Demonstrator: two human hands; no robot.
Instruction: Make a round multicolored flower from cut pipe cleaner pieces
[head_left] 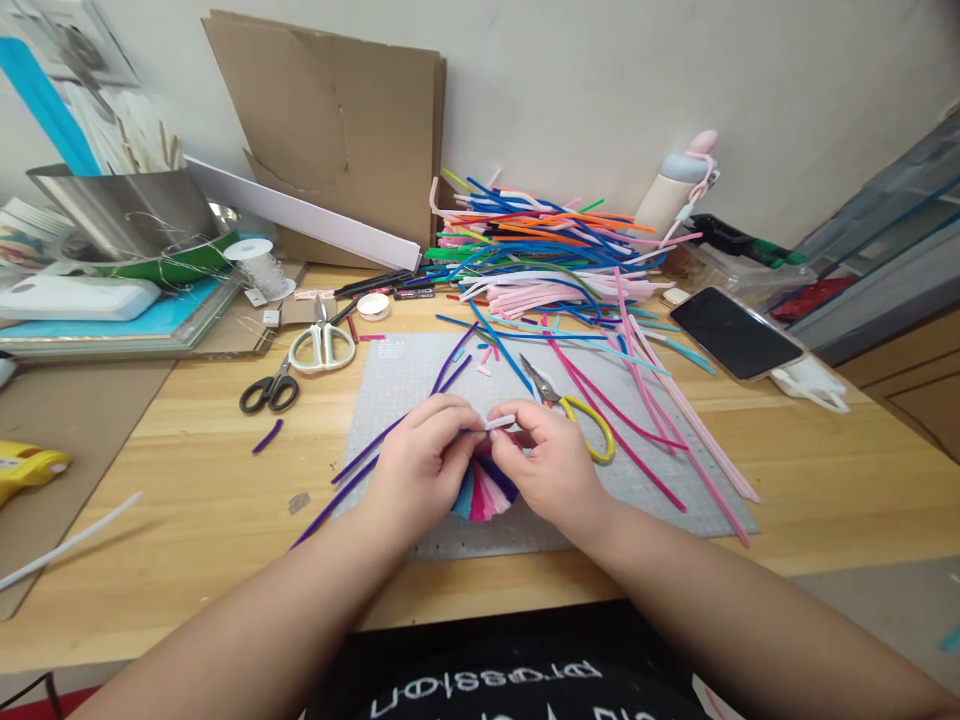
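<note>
Both hands meet over the grey cutting mat [427, 545]. My left hand [427, 450] is closed, its thumb and fingertips at one end of a short white pipe cleaner [501, 422]. My right hand [551, 460] pinches the same white piece from the other side. Below the fingers hangs a fan-shaped bundle of pipe cleaners [484, 500] in teal, magenta, pink and purple; the hands cover its upper part. Yellow-handled scissors [592, 430] lie just beyond my right hand. Purple pipe cleaners [341, 490] stretch out beside my left hand.
A heap of coloured pipe cleaners [555, 240] lies at the back, with pink ones [712, 460] to the right. Black scissors [270, 392] and white-handled scissors [322, 348] rest left of the mat. A phone [735, 333] is at right, a yellow glue gun [30, 468] at far left.
</note>
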